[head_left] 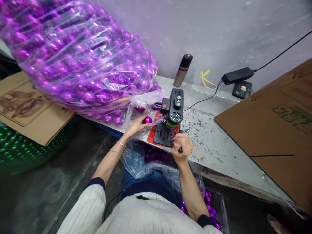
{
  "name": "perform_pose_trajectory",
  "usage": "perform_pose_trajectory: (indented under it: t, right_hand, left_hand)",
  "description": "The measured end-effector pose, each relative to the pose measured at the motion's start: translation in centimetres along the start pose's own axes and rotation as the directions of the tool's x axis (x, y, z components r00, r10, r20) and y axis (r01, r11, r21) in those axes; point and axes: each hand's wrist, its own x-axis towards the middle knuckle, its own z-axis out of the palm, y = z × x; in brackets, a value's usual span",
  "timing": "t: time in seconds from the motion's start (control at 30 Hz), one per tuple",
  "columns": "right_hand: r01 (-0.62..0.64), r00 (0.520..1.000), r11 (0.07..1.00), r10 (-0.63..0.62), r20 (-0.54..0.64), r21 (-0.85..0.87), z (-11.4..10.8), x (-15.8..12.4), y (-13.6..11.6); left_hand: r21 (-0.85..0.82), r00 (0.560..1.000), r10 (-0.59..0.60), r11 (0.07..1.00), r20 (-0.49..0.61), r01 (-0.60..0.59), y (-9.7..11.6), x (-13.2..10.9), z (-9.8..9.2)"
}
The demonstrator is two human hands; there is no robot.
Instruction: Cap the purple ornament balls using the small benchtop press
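Observation:
My left hand [136, 126] is closed around a small shiny purple ball [147, 120], held just left of a small black bench machine [174, 109]. My right hand [182, 145] is wrapped round the machine's black lever handle [180, 130] in front of its base plate [163, 135], which sits on a red mat [152, 132]. A huge clear plastic bag of purple balls [80, 58] lies on the table to the left, its open mouth near my left hand. Another plastic bag with purple balls [156, 156] rests on my lap.
A grey worktable [219, 146] is strewn with small metal bits. A spray can [182, 70], yellow tie, power adapter [237, 75] with cable and a dark square stand at the back. Cardboard sheets [275, 126] lie right and left [26, 107]. Green balls [19, 146] sit lower left.

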Motion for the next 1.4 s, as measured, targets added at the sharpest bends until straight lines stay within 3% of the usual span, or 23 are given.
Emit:
perform_pose_trajectory:
  t: [0.1, 0.2, 0.27, 0.33, 0.43, 0.53, 0.63, 0.77, 0.87, 0.97, 1.17, 1.4]
  right_hand:
    - [0.000, 1.000, 1.000, 0.000, -0.003, 0.006, 0.0, -0.1, 0.0]
    - [0.000, 1.000, 1.000, 0.000, -0.005, 0.001, 0.0, 0.0, 0.0]
    - [0.004, 1.000, 1.000, -0.004, -0.004, 0.000, 0.0, 0.1, 0.0]
    - [0.009, 1.000, 1.000, -0.009, -0.007, -0.002, 0.0, 0.3, -0.1]
    - [0.005, 1.000, 1.000, -0.006, -0.010, -0.017, -0.1, 0.4, -0.1]
    - [0.014, 1.000, 0.999, -0.014, -0.006, -0.047, -0.2, 0.5, -0.1]
    - [0.030, 1.000, 0.997, -0.030, 0.002, -0.075, -0.4, 1.0, 0.0]
    - [0.013, 1.000, 0.997, -0.014, -0.012, -0.071, -0.6, 2.3, 0.2]
    - [-0.040, 0.999, 0.998, 0.038, -0.028, -0.048, -0.6, 3.4, 0.1]
    - [-0.078, 0.997, 0.995, 0.077, -0.021, -0.061, -0.6, 4.1, -0.1]
    - [-0.089, 0.996, 0.993, 0.090, 0.001, -0.077, -0.8, 4.2, -0.2]
    - [-0.067, 0.997, 0.996, 0.068, 0.022, -0.064, -1.0, 3.9, -0.1]
  left_hand:
    - [-0.055, 1.000, 0.004, 0.998, -0.006, -0.005, 0.1, 0.4, 0.5]
    - [-0.274, 0.994, -0.081, 0.960, -0.073, 0.058, 0.5, 0.8, 1.3]
    - [-0.509, 0.980, -0.175, 0.854, -0.095, 0.103, 1.0, 1.0, 1.6]
    - [-0.694, 0.966, -0.252, 0.704, -0.050, 0.148, 1.7, 0.9, 1.6]
    - [-0.827, 0.954, -0.300, 0.531, 0.020, 0.185, 2.8, 0.3, 1.1]
    - [-0.868, 0.963, -0.270, 0.475, 0.015, 0.147, 3.5, -1.2, 0.9]
    - [-0.844, 0.973, -0.231, 0.522, 0.004, 0.127, 3.7, -3.1, 2.0]
    - [-0.813, 0.979, -0.204, 0.573, -0.020, 0.103, 3.5, -5.3, 5.6]
    - [-0.756, 0.984, -0.171, 0.650, -0.056, 0.070, 3.4, -5.7, 8.3]
    - [-0.643, 0.989, -0.106, 0.766, -0.108, 0.012, 3.4, -5.3, 9.9]
    - [-0.428, 0.984, 0.020, 0.899, -0.178, -0.095, 3.9, -3.9, 10.0]
    - [-0.237, 0.979, 0.104, 0.961, -0.178, -0.145, 4.3, -3.9, 10.0]
